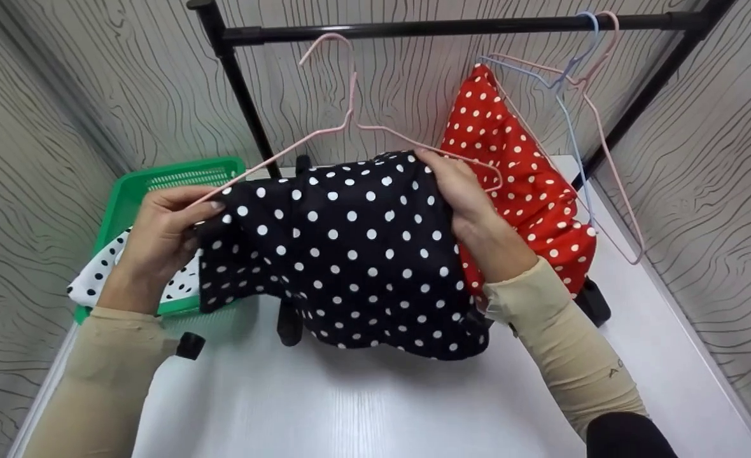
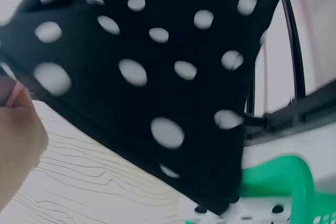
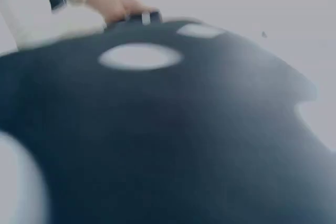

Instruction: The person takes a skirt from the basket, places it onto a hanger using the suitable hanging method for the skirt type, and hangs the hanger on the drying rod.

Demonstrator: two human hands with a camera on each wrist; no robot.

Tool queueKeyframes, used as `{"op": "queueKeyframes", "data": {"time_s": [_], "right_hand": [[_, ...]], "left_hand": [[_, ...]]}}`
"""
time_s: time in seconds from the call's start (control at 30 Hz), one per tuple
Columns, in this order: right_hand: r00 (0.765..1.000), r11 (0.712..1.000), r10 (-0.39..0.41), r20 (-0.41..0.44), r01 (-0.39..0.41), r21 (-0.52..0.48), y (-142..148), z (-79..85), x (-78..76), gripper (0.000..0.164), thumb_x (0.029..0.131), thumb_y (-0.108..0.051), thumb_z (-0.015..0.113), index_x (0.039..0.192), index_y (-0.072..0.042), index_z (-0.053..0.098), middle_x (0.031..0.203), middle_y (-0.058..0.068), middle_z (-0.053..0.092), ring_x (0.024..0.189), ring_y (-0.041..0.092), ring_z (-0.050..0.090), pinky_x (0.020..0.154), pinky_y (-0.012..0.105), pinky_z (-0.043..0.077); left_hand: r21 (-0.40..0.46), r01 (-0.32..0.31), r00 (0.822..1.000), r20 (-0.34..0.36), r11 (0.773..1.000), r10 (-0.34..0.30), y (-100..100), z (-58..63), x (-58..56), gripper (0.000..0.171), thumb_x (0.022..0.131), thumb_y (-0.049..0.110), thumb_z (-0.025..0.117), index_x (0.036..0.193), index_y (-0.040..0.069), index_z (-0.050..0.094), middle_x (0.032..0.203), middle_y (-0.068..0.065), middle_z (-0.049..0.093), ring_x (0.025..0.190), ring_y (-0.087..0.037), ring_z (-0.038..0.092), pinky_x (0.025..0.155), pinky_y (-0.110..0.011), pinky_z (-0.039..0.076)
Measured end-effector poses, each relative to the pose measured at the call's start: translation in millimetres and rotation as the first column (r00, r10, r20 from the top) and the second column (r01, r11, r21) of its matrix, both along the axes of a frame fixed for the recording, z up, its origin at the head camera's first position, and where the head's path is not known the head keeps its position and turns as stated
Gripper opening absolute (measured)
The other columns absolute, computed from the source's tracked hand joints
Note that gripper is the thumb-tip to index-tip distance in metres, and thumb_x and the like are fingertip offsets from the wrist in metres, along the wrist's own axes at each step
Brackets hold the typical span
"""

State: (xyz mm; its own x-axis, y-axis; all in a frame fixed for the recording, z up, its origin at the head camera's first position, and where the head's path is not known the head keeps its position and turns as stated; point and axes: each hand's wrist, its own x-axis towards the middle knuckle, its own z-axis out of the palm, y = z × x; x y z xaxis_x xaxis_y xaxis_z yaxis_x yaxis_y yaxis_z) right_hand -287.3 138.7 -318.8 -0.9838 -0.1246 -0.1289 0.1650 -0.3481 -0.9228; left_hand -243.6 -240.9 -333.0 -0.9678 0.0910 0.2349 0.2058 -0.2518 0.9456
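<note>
A black cloth with white polka dots [image 1: 350, 254] hangs in front of a pink wire hanger [image 1: 317, 133], its top edge along the hanger's lower part. My left hand [image 1: 149, 245] pinches the cloth's upper left corner and the hanger's left end between thumb and fingers. At the upper right edge, my right hand [image 1: 468, 197] grips the cloth, its fingers partly hidden. The hanger's right end sticks out past that hand. In the left wrist view the cloth [image 2: 147, 98] fills most of the picture; in the right wrist view it is blurred.
Behind stands a black rack with a rail [image 1: 414, 28]. A blue hanger [image 1: 569, 117] and another pink hanger [image 1: 611, 156] hang on its right, by a red polka-dot cloth [image 1: 509, 152]. At left, a green basket [image 1: 118, 197] holds a white dotted cloth [image 1: 95, 273].
</note>
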Motion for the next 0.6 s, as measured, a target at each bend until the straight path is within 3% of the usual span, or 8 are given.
{"op": "queueKeyframes", "data": {"time_s": [0.13,0.27,0.33,0.43,0.47,0.53,0.57,0.6], "right_hand": [[0.998,0.994,0.060,0.009,-0.061,0.089,5.7,-4.0,-5.7,0.027,0.110,-0.027,0.047,0.112,-0.005,0.063,0.094,0.003,0.067,0.080,0.014,0.067,0.072,0.024,0.055],[0.978,0.977,0.076,-0.196,-0.033,0.212,9.1,-11.6,3.2,0.031,0.111,-0.020,0.039,0.131,-0.001,0.054,0.117,0.011,0.061,0.103,0.022,0.062,0.091,0.032,0.052],[0.923,0.957,-0.002,-0.384,0.113,0.266,10.0,-18.0,10.1,0.031,0.110,-0.011,0.040,0.134,0.001,0.055,0.124,0.012,0.060,0.111,0.024,0.060,0.099,0.034,0.049],[0.801,0.906,-0.130,-0.585,0.335,0.257,6.9,-33.7,20.8,0.029,0.107,-0.005,0.045,0.130,0.005,0.059,0.127,0.017,0.061,0.117,0.028,0.058,0.105,0.039,0.045],[0.794,0.913,-0.133,-0.594,0.331,0.237,5.9,-41.8,22.5,0.030,0.107,-0.009,0.048,0.132,0.004,0.058,0.129,0.017,0.060,0.120,0.028,0.057,0.108,0.040,0.044],[0.828,0.965,-0.034,-0.560,0.172,0.196,4.8,-59.8,23.1,0.043,0.106,-0.026,0.055,0.140,0.001,0.051,0.136,0.015,0.055,0.127,0.027,0.053,0.113,0.043,0.039],[0.857,0.983,0.077,-0.510,0.019,0.182,5.2,-68.6,21.9,0.054,0.104,-0.039,0.058,0.142,-0.001,0.047,0.137,0.015,0.053,0.129,0.027,0.051,0.113,0.044,0.038],[0.871,0.975,0.214,-0.442,-0.160,0.157,7.8,-80.2,17.3,0.065,0.100,-0.052,0.060,0.143,-0.005,0.045,0.138,0.012,0.053,0.129,0.025,0.051,0.113,0.045,0.038]], "left_hand": [[0.030,-0.044,0.999,-0.003,0.999,0.045,3.9,0.1,2.1,0.014,0.092,-0.010,0.068,0.102,-0.007,0.077,0.080,-0.008,0.074,0.040,-0.003,0.042,0.036,-0.014,0.030],[0.102,-0.113,0.993,0.025,0.988,0.111,7.4,-1.5,4.0,0.016,0.092,-0.010,0.068,0.100,-0.002,0.079,0.076,-0.005,0.073,0.038,-0.002,0.042,0.035,-0.013,0.029],[0.175,-0.105,0.994,0.005,0.979,0.106,6.7,-2.2,5.5,0.017,0.092,-0.012,0.066,0.100,-0.004,0.078,0.076,-0.006,0.072,0.039,-0.002,0.045,0.035,-0.012,0.031],[0.287,-0.062,0.997,-0.035,0.956,0.075,4.7,-1.1,8.7,0.018,0.094,-0.013,0.062,0.102,-0.007,0.076,0.078,-0.009,0.071,0.040,-0.004,0.049,0.035,-0.012,0.034],[0.316,-0.044,0.997,-0.047,0.948,0.063,4.5,0.1,9.8,0.018,0.095,-0.013,0.061,0.103,-0.009,0.076,0.079,-0.010,0.070,0.040,-0.005,0.050,0.035,-0.012,0.034],[0.372,-0.021,0.998,-0.050,0.928,0.043,6.6,2.6,11.0,0.017,0.095,-0.014,0.060,0.103,-0.010,0.075,0.079,-0.012,0.070,0.040,-0.005,0.051,0.035,-0.012,0.035],[0.385,-0.023,0.998,-0.042,0.923,0.043,8.5,4.0,11.3,0.017,0.095,-0.014,0.060,0.102,-0.010,0.075,0.079,-0.012,0.070,0.040,-0.005,0.051,0.035,-0.012,0.034],[0.392,-0.025,0.998,-0.036,0.920,0.042,10.5,5.2,11.1,0.017,0.095,-0.013,0.060,0.102,-0.010,0.075,0.079,-0.012,0.070,0.040,-0.005,0.051,0.034,-0.012,0.034]]}}
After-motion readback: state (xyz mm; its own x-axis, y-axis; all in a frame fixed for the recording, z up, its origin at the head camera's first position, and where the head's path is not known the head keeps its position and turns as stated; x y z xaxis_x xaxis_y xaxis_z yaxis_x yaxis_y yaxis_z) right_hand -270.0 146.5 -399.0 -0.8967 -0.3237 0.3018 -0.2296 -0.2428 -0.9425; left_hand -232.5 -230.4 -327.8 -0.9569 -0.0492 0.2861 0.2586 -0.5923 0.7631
